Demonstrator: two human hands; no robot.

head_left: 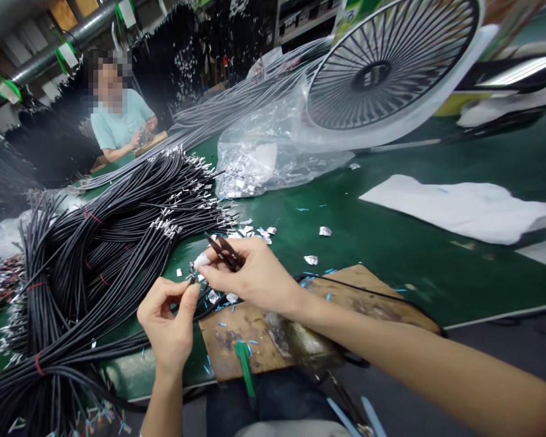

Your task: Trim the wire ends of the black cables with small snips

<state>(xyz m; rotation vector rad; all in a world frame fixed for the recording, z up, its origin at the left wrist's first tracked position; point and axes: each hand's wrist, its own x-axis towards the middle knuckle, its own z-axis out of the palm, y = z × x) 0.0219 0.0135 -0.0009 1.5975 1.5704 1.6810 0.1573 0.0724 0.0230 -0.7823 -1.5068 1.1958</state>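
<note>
"Over the green table (404,258), where is the cable end (192,280) sitting?"

"Between the fingertips: the left hand (170,318) is pinching it, thumb and forefinger pressed together."

"And what is the right hand (255,274) doing?"

"It is gripping a dark two-pronged tool (227,255), while its thumb and forefinger are meeting beside the cable end; I cannot tell whether they are clamping it."

"What is lying around them?"

"Foil scraps (311,260) are lying beyond, a stained wooden board (230,340) is sitting below the right forearm (364,337), and bundled black cables (131,237) are spreading to the left."
</note>
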